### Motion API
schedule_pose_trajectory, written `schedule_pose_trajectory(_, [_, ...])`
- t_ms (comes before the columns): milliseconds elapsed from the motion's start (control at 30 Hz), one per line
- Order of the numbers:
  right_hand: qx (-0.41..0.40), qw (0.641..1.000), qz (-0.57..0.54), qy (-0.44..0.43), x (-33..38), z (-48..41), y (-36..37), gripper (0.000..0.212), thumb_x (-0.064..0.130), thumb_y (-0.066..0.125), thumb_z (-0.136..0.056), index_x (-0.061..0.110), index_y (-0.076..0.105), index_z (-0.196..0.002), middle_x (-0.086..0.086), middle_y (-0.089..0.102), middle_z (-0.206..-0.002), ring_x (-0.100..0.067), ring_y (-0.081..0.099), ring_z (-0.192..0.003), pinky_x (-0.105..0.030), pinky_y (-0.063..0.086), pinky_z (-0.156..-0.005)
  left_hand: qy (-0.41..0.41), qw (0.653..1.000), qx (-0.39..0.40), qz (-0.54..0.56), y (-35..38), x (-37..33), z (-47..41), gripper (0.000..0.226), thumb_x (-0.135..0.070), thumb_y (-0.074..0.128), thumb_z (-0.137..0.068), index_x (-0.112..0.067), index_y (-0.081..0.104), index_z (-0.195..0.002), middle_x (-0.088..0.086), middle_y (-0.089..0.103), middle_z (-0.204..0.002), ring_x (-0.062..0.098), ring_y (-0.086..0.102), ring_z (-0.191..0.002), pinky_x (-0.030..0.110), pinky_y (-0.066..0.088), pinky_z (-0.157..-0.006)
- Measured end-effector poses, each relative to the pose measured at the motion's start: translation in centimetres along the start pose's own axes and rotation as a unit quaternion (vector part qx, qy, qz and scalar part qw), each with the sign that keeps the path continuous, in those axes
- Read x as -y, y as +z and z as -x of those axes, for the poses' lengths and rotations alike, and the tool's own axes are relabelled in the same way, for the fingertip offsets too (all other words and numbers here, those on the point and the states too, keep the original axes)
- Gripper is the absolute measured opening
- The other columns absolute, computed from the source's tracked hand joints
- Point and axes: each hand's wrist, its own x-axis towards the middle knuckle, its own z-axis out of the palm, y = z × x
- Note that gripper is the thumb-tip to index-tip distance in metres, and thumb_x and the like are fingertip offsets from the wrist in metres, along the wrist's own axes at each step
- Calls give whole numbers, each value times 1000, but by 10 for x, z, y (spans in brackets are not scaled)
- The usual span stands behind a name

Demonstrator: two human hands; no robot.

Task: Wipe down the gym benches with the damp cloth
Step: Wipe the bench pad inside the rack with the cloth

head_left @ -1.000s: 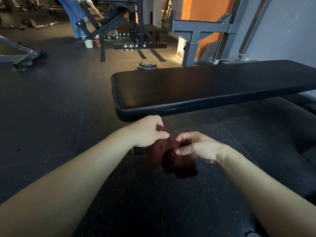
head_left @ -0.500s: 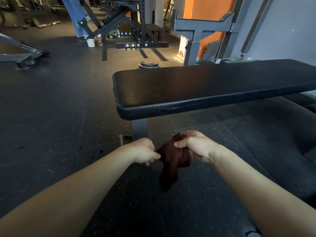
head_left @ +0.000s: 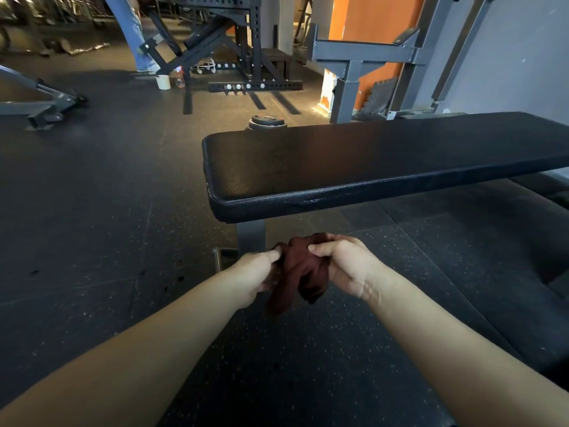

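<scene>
A black padded flat bench [head_left: 369,161] stretches from the centre to the right edge, on a grey steel leg [head_left: 251,238]. Below its near left end, both my hands hold a bunched dark red cloth [head_left: 300,269] in the air over the floor. My left hand [head_left: 257,275] pinches the cloth's left side. From the right, my right hand [head_left: 345,263] grips the top of the cloth with curled fingers. A loose end of the cloth hangs down between my wrists. Neither the cloth nor either hand touches the bench.
Dark rubber flooring lies all around. A weight plate [head_left: 267,121] lies behind the bench's left end. Beyond stand a black rack [head_left: 246,41], a grey steel frame [head_left: 360,57], a white cup [head_left: 163,81] and a spray bottle [head_left: 179,79]. A person's legs [head_left: 137,32] are at the back.
My hands drew back and down from the bench edge, exposing the leg. They closed together again, bunching the cloth tighter, and my right hand took it from above.
</scene>
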Motion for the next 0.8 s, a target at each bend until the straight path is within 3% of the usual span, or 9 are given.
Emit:
schedule_pose_trajectory(233, [-63, 997, 33, -2, -2, -6, -3, 32, -22, 60, -85, -16, 57, -117, -33, 71, -107, -45, 74, -93, -48, 63, -75, 8, 996, -84, -18, -1, -9, 3, 54, -41, 70, -93, -12, 58, -137, 9, 63, -134, 31, 59, -122, 44, 48, -105])
schedule_pose_trajectory(400, [-184, 954, 236, -11, -6, -20, -20, 20, -7, 76, -80, -3, 60, -92, -21, 72, -98, -36, 71, -93, -50, 59, -92, 64, 995, -37, -67, -15, -6, 6, 54, -22, 82, -83, -24, 61, -134, -8, 52, -131, 24, 53, -126, 37, 42, -109])
schedule_pose_trajectory(500, [-173, 933, 317, 2, -9, -20, -27, 66, 11, 87, -77, -5, 50, -130, -17, 66, -118, -33, 66, -110, -48, 54, -103, 117, 969, 12, -217, -21, -5, 3, 62, -11, 82, -82, -32, 59, -135, -5, 55, -135, 21, 56, -125, 35, 42, -112])
schedule_pose_trajectory(567, [-101, 929, 357, -4, -10, -17, -29, 95, 19, 93, -72, 5, 41, -151, -17, 58, -141, -32, 57, -129, -38, 45, -112, 154, 948, -9, -277, -22, -4, -1, 44, -16, 80, -84, -39, 68, -120, -2, 65, -126, 20, 61, -117, 40, 47, -108])
schedule_pose_trajectory(600, [-61, 916, 397, -8, -9, -16, -30, 96, 19, 94, -71, 9, 44, -152, -14, 58, -143, -30, 56, -132, -33, 43, -112, 173, 935, -39, -307, -23, -3, -2, 31, -24, 78, -86, -43, 72, -110, -6, 66, -118, 18, 58, -117, 43, 47, -107])
schedule_pose_trajectory(667, [-22, 864, 503, -19, -11, -14, -35, 73, 19, 93, -73, 16, 63, -139, -5, 69, -124, -22, 64, -118, -28, 49, -103, 207, 899, -101, -373, -24, -4, 0, 13, -36, 73, -90, -42, 74, -102, -10, 58, -110, 15, 43, -121, 45, 41, -108])
schedule_pose_trajectory(733, [-36, 793, 607, -48, -15, -17, -39, 32, 28, 88, -79, 25, 78, -109, -2, 73, -107, -19, 66, -106, -32, 54, -95, 228, 872, -130, -414, -24, -8, 3, 12, -40, 69, -93, -37, 75, -102, -8, 54, -114, 20, 37, -123, 45, 37, -107])
schedule_pose_trajectory(767, [-51, 753, 653, -67, -18, -18, -41, 12, 36, 85, -82, 33, 77, -91, -4, 71, -108, -22, 61, -112, -36, 51, -100, 228, 870, -129, -418, -24, -9, 4, 12, -41, 68, -93, -35, 74, -102, -7, 54, -118, 21, 36, -124, 45, 36, -108])
schedule_pose_trajectory(800, [-64, 723, 682, -95, -20, -21, -42, 13, 43, 81, -83, 37, 72, -76, -5, 67, -110, -23, 53, -119, -37, 44, -106, 225, 872, -128, -415, -24, -10, 6, 12, -41, 67, -94, -34, 74, -101, -7, 55, -120, 21, 38, -125, 45, 36, -108])
